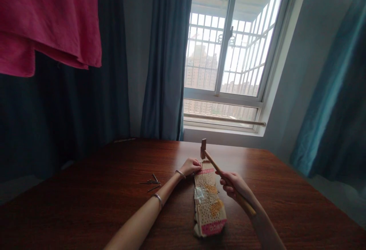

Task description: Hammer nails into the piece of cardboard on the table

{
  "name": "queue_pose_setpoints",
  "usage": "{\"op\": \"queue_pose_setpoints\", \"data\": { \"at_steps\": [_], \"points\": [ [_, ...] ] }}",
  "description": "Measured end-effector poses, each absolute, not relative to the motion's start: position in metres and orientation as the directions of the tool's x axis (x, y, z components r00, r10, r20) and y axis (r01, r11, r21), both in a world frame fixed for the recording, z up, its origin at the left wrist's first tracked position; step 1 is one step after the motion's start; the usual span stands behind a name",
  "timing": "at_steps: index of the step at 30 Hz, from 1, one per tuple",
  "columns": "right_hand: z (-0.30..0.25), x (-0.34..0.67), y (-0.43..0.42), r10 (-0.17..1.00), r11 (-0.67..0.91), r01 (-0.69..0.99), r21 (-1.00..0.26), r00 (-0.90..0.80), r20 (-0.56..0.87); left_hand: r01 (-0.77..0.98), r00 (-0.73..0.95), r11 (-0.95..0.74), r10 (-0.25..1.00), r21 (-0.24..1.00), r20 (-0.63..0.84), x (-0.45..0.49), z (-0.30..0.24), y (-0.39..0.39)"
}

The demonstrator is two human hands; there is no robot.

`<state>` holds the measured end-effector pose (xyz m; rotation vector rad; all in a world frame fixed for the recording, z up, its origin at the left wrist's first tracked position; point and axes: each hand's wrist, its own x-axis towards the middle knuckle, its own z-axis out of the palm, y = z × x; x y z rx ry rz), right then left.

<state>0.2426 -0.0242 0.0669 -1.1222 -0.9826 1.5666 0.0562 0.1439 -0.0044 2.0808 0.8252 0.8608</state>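
Note:
My right hand [230,185] is wrapped round the wooden handle of a hammer [213,161]. The hammer's head is raised above the far end of a long cardboard piece [206,196], which is full of small holes and has pink bands, yellow patches and clear tape. At that far end, the fingers of my left hand [191,167] pinch a thin nail [201,165] held upright on the cardboard. Several loose nails [153,181] lie on the table to the left of my left forearm.
The brown wooden table [114,196] reaches to the wall under a barred window [223,63]. Blue curtains [168,52] hang at both sides. A pink cloth [57,21] hangs at the upper left.

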Motion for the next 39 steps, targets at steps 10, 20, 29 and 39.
{"op": "queue_pose_setpoints", "data": {
  "at_steps": [10,20,29,39],
  "points": [
    [0.044,0.264,-0.011,0.968,-0.058,0.148,-0.987,0.249,-0.019,0.238,0.555,-0.386,0.807,0.891,0.201,0.057,-0.006,0.151],
    [0.020,0.281,-0.001,0.906,-0.165,0.614,-0.772,0.403,0.128,0.169,0.377,-0.318,0.895,0.933,0.236,0.053,-0.003,0.170],
    [0.016,0.282,0.001,0.909,-0.176,0.703,-0.689,0.384,0.160,0.247,0.320,-0.266,0.930,0.932,0.180,0.053,-0.010,0.177],
    [0.005,0.286,0.004,0.906,-0.157,0.691,-0.706,0.385,0.177,0.225,0.338,-0.246,0.927,0.943,0.161,0.052,-0.015,0.177]
  ]
}}
